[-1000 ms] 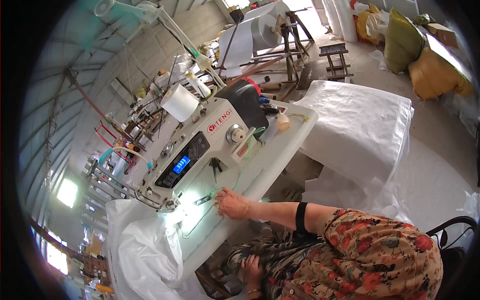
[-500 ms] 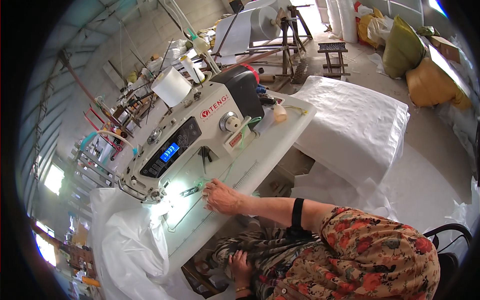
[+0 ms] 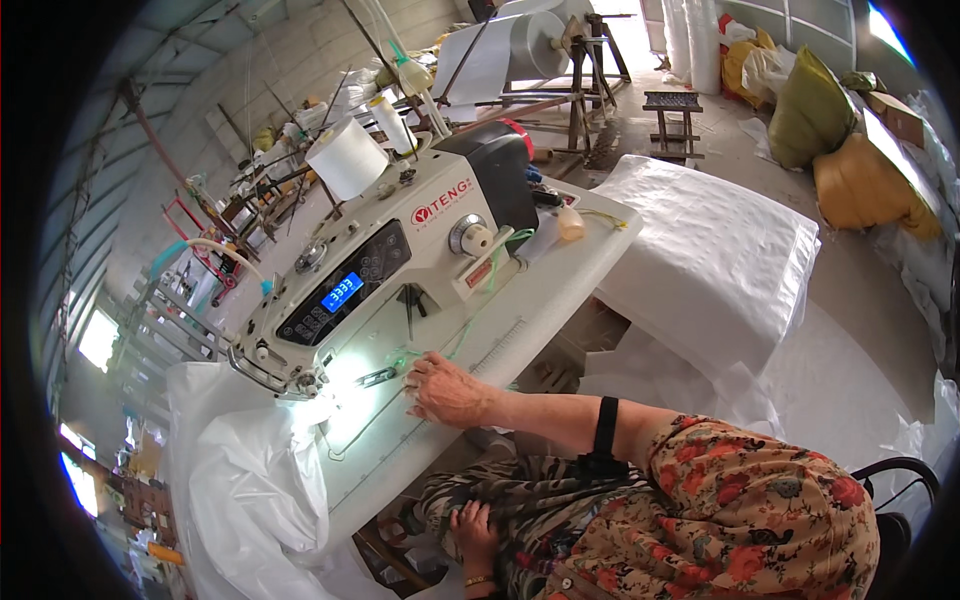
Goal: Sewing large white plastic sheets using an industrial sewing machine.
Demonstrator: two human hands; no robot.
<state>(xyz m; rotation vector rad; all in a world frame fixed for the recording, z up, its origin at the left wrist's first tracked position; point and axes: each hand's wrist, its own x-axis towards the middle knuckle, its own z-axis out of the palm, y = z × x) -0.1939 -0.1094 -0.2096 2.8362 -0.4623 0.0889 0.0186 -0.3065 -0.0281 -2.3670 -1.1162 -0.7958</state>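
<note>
My right hand [image 3: 448,392] rests at the front edge of the pale sewing table [image 3: 565,265], its fingers curled together; whatever they may hold is hidden. Beside the fingertips runs a loose green thread [image 3: 464,336]. A small dark metal piece [image 3: 377,377] lies just left of them, near the bright lamp spot under the head of the sewing machine [image 3: 430,240]. From beneath that head a crumpled white plastic-like sheet [image 3: 255,465] spreads left and hangs off the table. On the camouflage-patterned trousers my left hand [image 3: 475,530] lies flat, fingers apart.
White thread cones [image 3: 347,160] stand atop the machine. Right of the table is a stack of white sheets [image 3: 705,235]. Farther back are a small stool [image 3: 673,122], a large white roll [image 3: 535,48] on a stand, and filled sacks [image 3: 812,110].
The view has shifted slightly, so the machine and sheet sit a little differently in it. Both hands keep nearly the same places and poses.
</note>
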